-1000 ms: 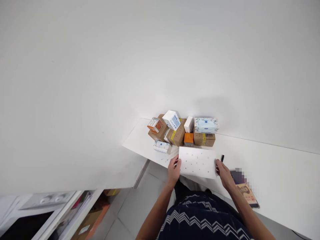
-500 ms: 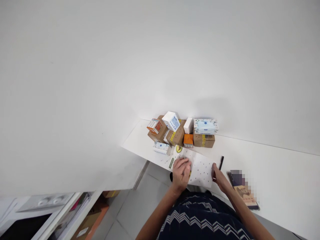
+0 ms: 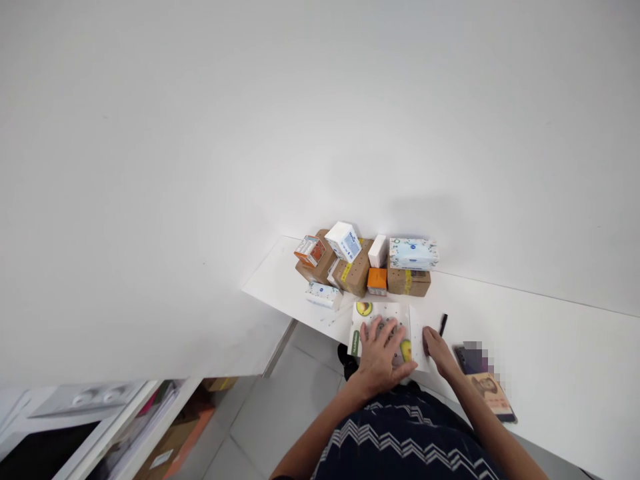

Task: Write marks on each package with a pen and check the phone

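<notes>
A thin white notebook [image 3: 356, 327] with avocado pictures and a green label on its cover lies at the front edge of the white table [image 3: 540, 333]. Across the cover my left hand [image 3: 383, 350] rests flat, fingers spread. To the right of the cover, a white sheet with small dark marks [image 3: 419, 333] sticks out. My right hand [image 3: 437, 350] is closed at this sheet's right edge, its fingertips partly hidden. A black pen [image 3: 443, 324] shows just beyond the right hand; whether it lies on the table or is in the fingers, I cannot tell.
Against the wall stand brown cartons [image 3: 354, 275], an orange box [image 3: 377, 279], a white box [image 3: 343, 241] and a patterned tissue box [image 3: 413, 253]. Another patterned box [image 3: 323, 295] lies at the left. A dark phone-like item with a picture [image 3: 487, 387] lies at the right.
My left hand has moved right and flattened, its fingers spreading. The avocado cover now lies further right, covering much of the dotted sheet. My right hand stays at the sheet's edge.
</notes>
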The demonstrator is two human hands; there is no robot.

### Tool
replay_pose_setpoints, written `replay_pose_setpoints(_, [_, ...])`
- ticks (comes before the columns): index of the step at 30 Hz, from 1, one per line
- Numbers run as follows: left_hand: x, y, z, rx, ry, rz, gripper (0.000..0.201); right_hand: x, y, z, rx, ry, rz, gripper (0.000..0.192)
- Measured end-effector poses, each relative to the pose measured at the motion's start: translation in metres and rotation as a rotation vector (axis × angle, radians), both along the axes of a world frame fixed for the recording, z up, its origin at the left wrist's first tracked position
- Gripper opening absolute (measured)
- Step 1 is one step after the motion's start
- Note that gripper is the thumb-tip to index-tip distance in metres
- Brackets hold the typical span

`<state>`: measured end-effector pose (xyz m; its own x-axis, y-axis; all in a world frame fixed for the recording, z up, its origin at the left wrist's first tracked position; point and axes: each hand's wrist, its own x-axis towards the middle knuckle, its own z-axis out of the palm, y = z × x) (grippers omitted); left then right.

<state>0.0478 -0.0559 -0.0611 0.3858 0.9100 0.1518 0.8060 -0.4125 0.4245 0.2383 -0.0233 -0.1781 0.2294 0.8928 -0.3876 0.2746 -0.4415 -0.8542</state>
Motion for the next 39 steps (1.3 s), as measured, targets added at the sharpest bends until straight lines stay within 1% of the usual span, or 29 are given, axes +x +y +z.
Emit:
replay_pose_setpoints(4, [0.005,0.005,-0.008,0.058,0.037,0.003,0.052,0.002,0.010,-0.002,-0.059,-0.079,0.106,0.034])
replay_pose_setpoints(6, [0.006,0.009,-0.011,0.066,0.057,0.004,0.049,0.007,0.020,-0.005,-0.106,-0.148,0.150,0.024])
replay_pose_setpoints(8, [0.007,0.011,-0.015,0.060,0.075,0.013,0.048,0.014,0.031,-0.008,-0.176,-0.243,0.167,0.019])
replay_pose_setpoints(11, [0.009,0.012,-0.018,0.059,0.070,0.026,0.047,0.026,0.043,-0.013,-0.304,-0.380,0.152,0.023])
replay_pose_setpoints(14, [0.010,0.013,-0.019,0.057,0.043,0.032,0.045,0.036,0.047,-0.018,-0.411,-0.449,0.141,0.030])
replay_pose_setpoints(17, [0.013,0.014,-0.015,0.041,0.009,0.034,0.043,0.040,0.046,-0.022,-0.455,-0.439,0.145,0.033])
replay_pose_setpoints(21, [0.018,0.017,-0.013,0.028,0.001,0.052,0.044,0.042,0.045,-0.025,-0.444,-0.348,0.118,0.034])
replay_pose_setpoints(24, [0.020,0.019,-0.016,0.030,0.011,0.065,0.046,0.043,0.047,-0.017,-0.390,-0.238,0.071,0.030])
replay_pose_setpoints(27, [0.022,0.020,-0.021,0.051,0.018,0.061,0.046,0.043,0.049,0.003,-0.259,-0.121,-0.018,0.022])
replay_pose_setpoints(31, [0.022,0.021,-0.024,0.106,0.029,0.066,0.045,0.033,0.047,0.045,0.066,0.012,-0.199,0.019])
replay_pose_setpoints(33, [0.022,0.021,-0.024,0.129,0.038,0.068,0.045,0.020,0.046,0.066,0.227,0.080,-0.238,0.019])
replay_pose_setpoints(36, [0.022,0.020,-0.025,0.145,0.060,0.082,0.042,-0.008,0.042,0.089,0.373,0.169,-0.171,0.023])
replay_pose_setpoints(39, [0.022,0.021,-0.028,0.161,0.081,0.100,0.044,-0.036,0.037,0.096,0.437,0.193,-0.057,0.025])
